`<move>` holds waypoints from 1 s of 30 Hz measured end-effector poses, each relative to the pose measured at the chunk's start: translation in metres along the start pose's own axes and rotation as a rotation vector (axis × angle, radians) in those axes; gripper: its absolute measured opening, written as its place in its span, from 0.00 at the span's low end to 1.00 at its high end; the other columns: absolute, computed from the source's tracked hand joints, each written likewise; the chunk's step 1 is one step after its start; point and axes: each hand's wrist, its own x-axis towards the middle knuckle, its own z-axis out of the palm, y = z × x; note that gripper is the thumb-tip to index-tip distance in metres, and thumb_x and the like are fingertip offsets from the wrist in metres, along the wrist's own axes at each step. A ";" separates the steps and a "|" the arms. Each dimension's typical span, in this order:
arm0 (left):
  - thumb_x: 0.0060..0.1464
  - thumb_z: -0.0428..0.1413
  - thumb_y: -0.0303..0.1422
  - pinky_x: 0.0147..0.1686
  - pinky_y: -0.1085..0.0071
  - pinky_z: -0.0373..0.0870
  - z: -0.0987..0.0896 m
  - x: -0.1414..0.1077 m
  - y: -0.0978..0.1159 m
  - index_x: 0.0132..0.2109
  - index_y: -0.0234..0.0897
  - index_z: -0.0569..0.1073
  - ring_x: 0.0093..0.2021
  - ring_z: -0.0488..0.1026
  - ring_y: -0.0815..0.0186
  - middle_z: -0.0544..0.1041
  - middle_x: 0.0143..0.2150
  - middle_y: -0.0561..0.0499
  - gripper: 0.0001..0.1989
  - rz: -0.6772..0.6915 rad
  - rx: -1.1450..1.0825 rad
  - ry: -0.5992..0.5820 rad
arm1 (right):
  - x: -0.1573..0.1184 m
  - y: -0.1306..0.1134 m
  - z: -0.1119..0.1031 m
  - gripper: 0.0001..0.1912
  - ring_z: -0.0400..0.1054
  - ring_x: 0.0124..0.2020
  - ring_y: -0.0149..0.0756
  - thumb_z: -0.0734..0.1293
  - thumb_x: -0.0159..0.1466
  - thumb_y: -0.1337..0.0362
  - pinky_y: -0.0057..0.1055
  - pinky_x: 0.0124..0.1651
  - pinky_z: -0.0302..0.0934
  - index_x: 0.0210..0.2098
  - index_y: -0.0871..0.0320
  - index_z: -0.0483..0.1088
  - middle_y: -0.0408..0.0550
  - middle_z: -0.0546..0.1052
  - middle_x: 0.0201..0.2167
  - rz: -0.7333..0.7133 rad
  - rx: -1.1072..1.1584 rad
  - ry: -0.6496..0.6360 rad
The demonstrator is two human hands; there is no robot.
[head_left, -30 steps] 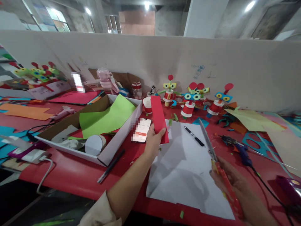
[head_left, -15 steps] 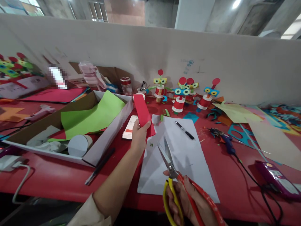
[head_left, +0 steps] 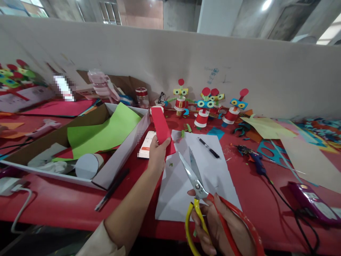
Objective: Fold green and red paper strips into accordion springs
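Between the thumb and fingers of my left hand [head_left: 157,151] is a strip of red paper [head_left: 161,124], held upright above a phone [head_left: 146,146] with a lit screen. My right hand [head_left: 223,224] grips a pair of scissors [head_left: 198,188] by one red and one yellow handle. The blades stand apart, pointing up and away over white paper [head_left: 176,199], with nothing between them. A black pen [head_left: 208,147] lies on that paper. Small green paper scraps [head_left: 188,128] lie at its far edge.
A shallow box [head_left: 103,177] with green paper [head_left: 103,131] and a round roll stands left. Paper-cup robot figures [head_left: 202,119] line the wall. A glue gun [head_left: 257,161] with its cable and a purple device [head_left: 313,202] lie right. A dark pen [head_left: 112,190] lies before the box.
The scissors have moved slightly right, and their blades are spread a little wider. My left hand and the red strip have hardly moved.
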 end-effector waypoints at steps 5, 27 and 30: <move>0.41 0.63 0.32 0.35 0.69 0.70 0.001 0.000 0.001 0.38 0.38 0.70 0.33 0.75 0.65 0.77 0.32 0.53 0.15 -0.007 -0.012 0.008 | 0.006 0.015 0.001 0.29 0.59 0.20 0.26 0.58 0.63 0.42 0.22 0.18 0.51 0.57 0.52 0.59 0.45 0.70 0.31 0.031 0.043 0.005; 0.45 0.63 0.37 0.29 0.75 0.68 0.002 0.000 0.001 0.37 0.38 0.70 0.27 0.71 0.72 0.75 0.31 0.55 0.13 0.027 -0.059 0.026 | 0.019 0.014 0.011 0.29 0.59 0.21 0.27 0.59 0.64 0.44 0.24 0.20 0.50 0.59 0.53 0.56 0.45 0.70 0.30 -0.017 0.063 0.003; 0.44 0.63 0.36 0.27 0.76 0.66 0.003 -0.001 0.003 0.36 0.38 0.70 0.26 0.70 0.73 0.75 0.30 0.56 0.12 0.029 -0.047 0.054 | 0.022 0.012 0.011 0.29 0.60 0.22 0.28 0.57 0.65 0.43 0.24 0.20 0.50 0.59 0.53 0.56 0.46 0.71 0.31 -0.019 0.083 -0.020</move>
